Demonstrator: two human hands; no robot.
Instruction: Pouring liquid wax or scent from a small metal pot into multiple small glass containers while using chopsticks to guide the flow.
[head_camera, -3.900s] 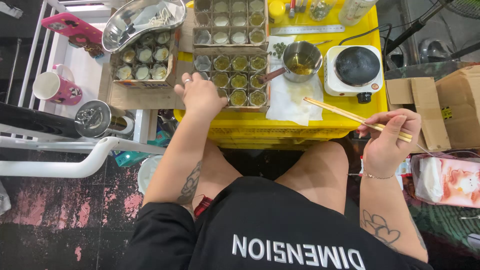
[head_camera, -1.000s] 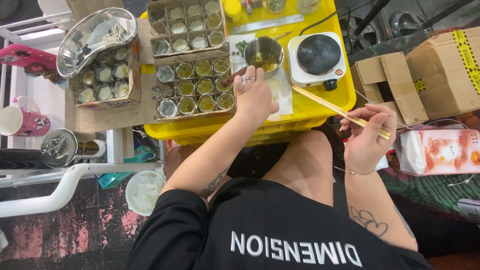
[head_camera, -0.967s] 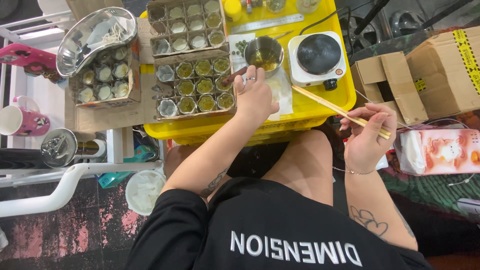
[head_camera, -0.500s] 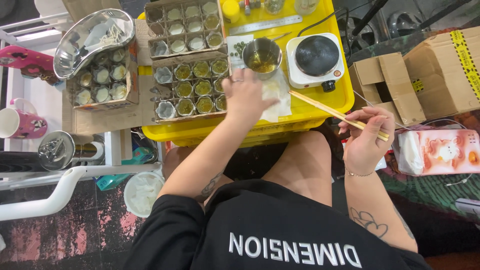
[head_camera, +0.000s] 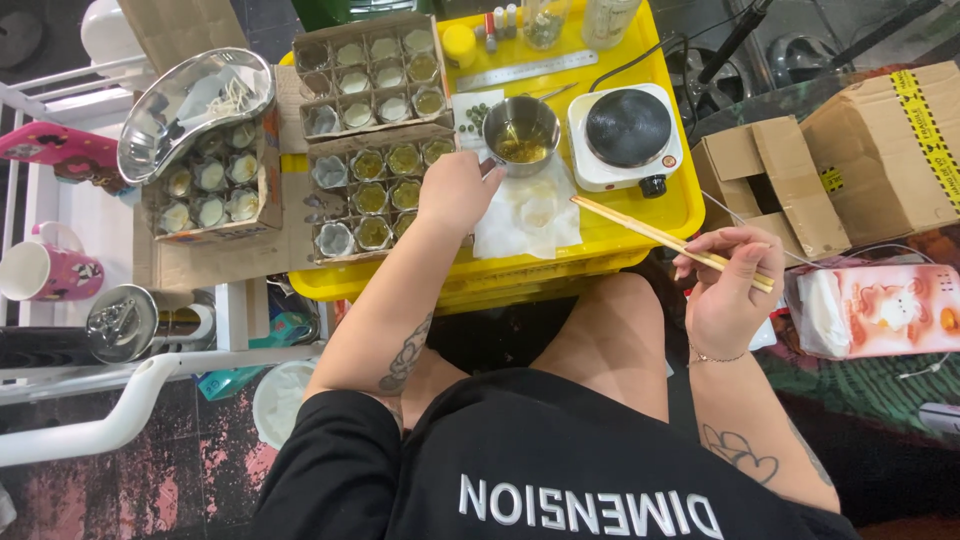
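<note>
While the left hand (head_camera: 455, 190) rests, fingers curled, beside the small pot (head_camera: 520, 135), the right hand (head_camera: 725, 290) pinches chopsticks (head_camera: 670, 240) clear of it.

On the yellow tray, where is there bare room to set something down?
Bare yellow tray shows along the near edge, between the white paper towel and the hot plate. The left half is crowded with cardboard boxes of small tins; the left hand covers their corner.

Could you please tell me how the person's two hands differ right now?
The right hand holds wooden chopsticks off to the side of the yellow tray; the left hand holds no tool. The left hand reaches over the tray, resting on the cardboard box of small tins. Both are bare.
</note>
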